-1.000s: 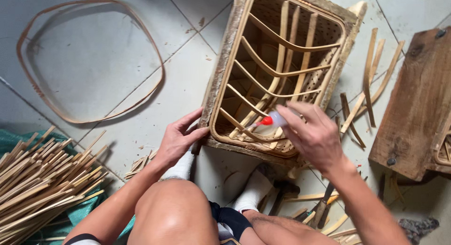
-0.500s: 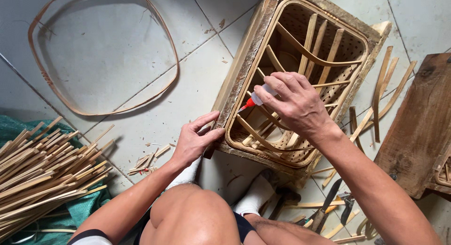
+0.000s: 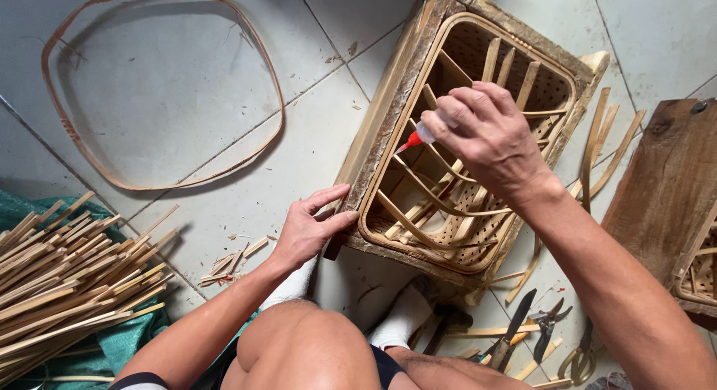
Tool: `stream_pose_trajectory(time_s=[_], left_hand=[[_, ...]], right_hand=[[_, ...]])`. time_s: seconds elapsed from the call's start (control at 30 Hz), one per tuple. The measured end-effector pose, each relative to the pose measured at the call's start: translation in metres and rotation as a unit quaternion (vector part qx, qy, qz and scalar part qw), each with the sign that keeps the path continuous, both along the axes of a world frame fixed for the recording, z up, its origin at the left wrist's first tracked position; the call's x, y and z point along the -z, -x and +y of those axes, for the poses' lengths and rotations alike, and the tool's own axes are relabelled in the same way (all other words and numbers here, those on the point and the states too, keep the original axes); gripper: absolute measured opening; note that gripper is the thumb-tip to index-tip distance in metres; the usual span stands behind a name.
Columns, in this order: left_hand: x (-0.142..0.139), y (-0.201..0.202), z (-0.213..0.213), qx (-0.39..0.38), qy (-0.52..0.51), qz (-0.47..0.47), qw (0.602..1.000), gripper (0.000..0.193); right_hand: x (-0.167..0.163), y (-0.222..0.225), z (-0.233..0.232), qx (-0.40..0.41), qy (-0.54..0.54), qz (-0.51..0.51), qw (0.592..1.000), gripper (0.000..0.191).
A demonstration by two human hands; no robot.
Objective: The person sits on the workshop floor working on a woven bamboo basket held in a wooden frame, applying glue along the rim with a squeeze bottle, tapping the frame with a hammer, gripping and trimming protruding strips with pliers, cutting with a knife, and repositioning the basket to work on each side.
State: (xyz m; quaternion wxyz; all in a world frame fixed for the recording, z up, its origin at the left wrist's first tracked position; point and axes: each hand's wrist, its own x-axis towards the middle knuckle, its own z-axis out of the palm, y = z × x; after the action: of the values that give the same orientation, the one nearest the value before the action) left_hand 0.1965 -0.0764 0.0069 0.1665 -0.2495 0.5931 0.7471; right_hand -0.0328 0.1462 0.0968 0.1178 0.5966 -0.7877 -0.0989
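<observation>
Risking: glue from the small clear bottle with the red nozzle (image 3: 420, 134) might have dripped past the joint onto the woven base, judging by how high the tip hung above the slats
Slipping: the rectangular woven bamboo basket in its rough wooden frame (image 3: 388, 106) could have shifted on the pale tiled floor (image 3: 224, 211) if the bracing hand eased
Right hand (image 3: 489, 140): reached over the basket's middle, wrist bent, fingers clenched around the bottle, nozzle aimed down-left at the curved bamboo slats (image 3: 418, 226)
Left hand (image 3: 306, 229): lay flat against the frame's near-left corner, fingers spread and released, gripping nothing
Bottle: over the basket's left half, not touching it
Nearby: bent bamboo hoop (image 3: 160, 91) at the floor's far left; bundle of split bamboo strips (image 3: 63, 282) at its near-left edge; metal shears (image 3: 545, 326) by the near-right
</observation>
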Motion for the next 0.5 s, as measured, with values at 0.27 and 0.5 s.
stream_pose_trajectory(time_s=[0.27,0.5], left_hand=[[-0.003,0.006,-0.004,0.007,-0.007,-0.004,1.0,0.053],[-0.008,0.011,-0.009,0.015,0.0,-0.014,1.0,0.054]], right_hand=[[0.002,0.013,-0.001,0.005,-0.017,-0.013,1.0,0.034],[0.001,0.06,0.013,0.046,0.028,0.029,0.998,0.03]])
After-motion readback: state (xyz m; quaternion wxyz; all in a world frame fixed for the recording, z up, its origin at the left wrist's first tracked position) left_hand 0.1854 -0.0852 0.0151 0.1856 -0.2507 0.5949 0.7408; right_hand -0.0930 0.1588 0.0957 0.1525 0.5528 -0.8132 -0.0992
